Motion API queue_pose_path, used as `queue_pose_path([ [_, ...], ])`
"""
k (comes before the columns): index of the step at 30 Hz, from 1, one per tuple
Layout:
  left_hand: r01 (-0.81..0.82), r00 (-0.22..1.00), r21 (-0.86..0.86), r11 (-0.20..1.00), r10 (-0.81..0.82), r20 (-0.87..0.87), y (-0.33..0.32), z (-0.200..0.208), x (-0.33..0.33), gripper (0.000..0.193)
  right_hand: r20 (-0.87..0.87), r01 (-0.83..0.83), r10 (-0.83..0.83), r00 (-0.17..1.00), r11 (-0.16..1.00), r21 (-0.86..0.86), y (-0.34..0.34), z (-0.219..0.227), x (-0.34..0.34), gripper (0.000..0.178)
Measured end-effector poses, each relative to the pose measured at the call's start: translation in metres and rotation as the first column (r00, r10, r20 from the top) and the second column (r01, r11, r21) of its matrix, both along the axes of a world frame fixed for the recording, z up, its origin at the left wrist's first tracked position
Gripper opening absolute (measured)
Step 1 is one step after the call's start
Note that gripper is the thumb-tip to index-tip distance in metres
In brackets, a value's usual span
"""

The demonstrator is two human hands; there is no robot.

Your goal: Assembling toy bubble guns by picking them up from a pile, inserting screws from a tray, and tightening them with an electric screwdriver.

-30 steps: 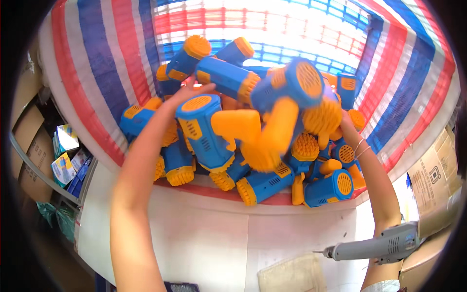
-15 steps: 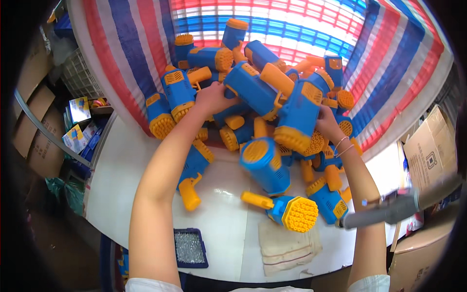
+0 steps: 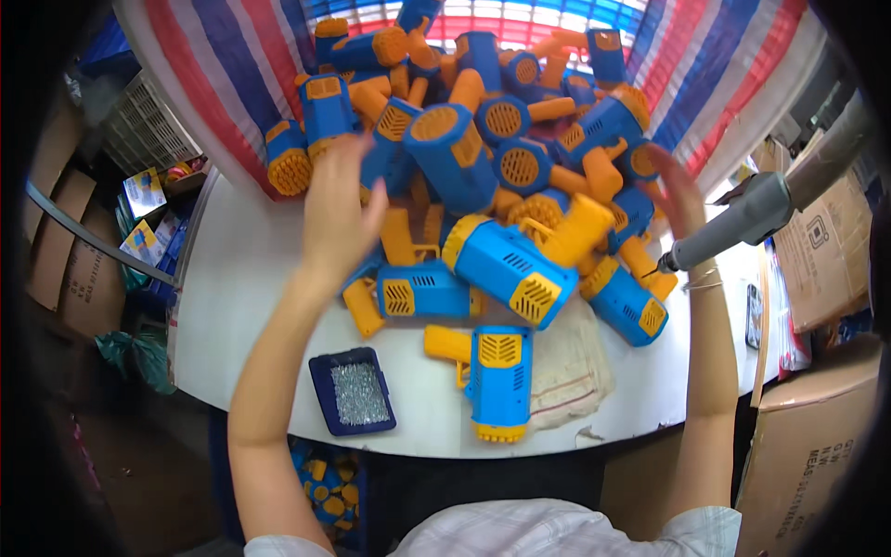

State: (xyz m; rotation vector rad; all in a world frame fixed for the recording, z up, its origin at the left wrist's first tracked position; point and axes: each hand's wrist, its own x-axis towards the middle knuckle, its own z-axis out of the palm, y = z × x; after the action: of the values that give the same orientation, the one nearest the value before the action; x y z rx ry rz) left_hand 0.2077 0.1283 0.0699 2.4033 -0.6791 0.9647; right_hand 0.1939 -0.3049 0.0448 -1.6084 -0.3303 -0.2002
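Blue-orange toy guns, striped sheeting

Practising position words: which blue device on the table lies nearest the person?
The blue device right of the navy tray, handle pointing left; all others lie farther back.

I am working in an assembly workshop, as a power screwdriver, tray of small metal parts, heaped matching blue-and-orange devices and cartons are indicating.

- Before me, on the surface: heaped toy guns
- Nearer my left: a tray holding small parts
- Right of the tray: a cloth
- To my right: cardboard boxes
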Motion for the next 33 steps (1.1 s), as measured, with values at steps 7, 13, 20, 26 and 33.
queue_pose_path([
  [7, 0.206, 0.75, 0.247, 0.947, 0.009, -0.661, -0.026, -0.074, -0.177, 0.04, -0.141, 0.467, -0.492, 0.859, 0.64, 0.61, -0.023, 0.008, -0.108, 0.065],
  [13, 0.205, 0.79, 0.34, 0.918, 0.049, -0.611, -0.017, -0.099, -0.132, 0.056, 0.315, 0.184, -0.23, 0.921, 0.968, 0.169, 0.008, 0.056, -0.134, 0.1],
  [20, 0.147, 0.609, -0.328, 0.933, -0.347, -0.713, 0.005, -0.011, -0.14, 0.035, 0.253, 0.278, -0.255, 0.933, 0.959, -0.058, 0.04, 0.073, -0.16, 0.067],
  [26, 0.25, 0.297, -0.656, 0.712, -0.702, -0.648, -0.018, 0.0, -0.126, 0.043, 0.119, -0.039, 0.027, 0.992, 0.994, 0.103, 0.076, 0.064, -0.167, 0.056],
  [33, 0.554, 0.324, -0.117, 0.825, -0.342, -0.882, -0.122, -0.082, -0.141, 0.058, -0.133, -0.117, 0.166, 0.977, 0.942, 0.315, 0.125, 0.033, -0.198, 0.035],
])
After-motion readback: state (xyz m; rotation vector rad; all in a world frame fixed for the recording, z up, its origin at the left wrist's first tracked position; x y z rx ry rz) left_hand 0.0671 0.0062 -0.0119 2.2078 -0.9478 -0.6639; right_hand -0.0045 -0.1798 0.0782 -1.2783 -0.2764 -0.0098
